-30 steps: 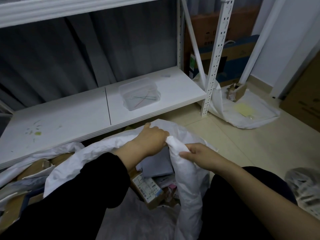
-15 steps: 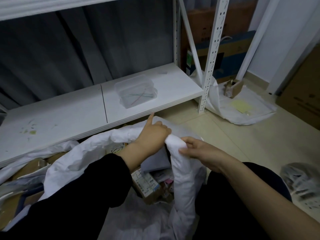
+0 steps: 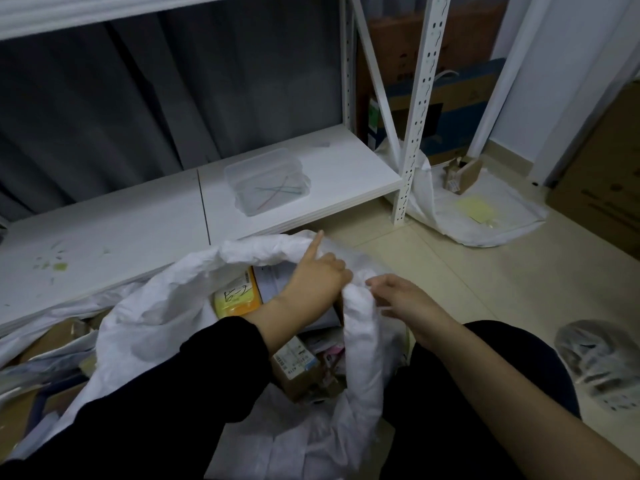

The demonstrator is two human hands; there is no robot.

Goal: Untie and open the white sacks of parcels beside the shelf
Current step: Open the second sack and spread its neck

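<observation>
The rolled rim of the white woven plastic sack [image 3: 360,341], on the floor beside the white metal shelf [image 3: 346,168], runs from the person's lap up between both hands: left hand [image 3: 318,277] curled round it, index finger straight, right hand [image 3: 398,296] pinching its crest.

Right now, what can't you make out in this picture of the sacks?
Head view only:
1. Any knot left on the white sack: the left hand and right hand cover its bunched rim.
2. Print on the cardboard parcel label: too small, blurred.
3. Parcels deeper in: hidden by the black sleeve and sack folds.
4. Clear bag on the right: cut by the frame edge, contents blurred.
</observation>
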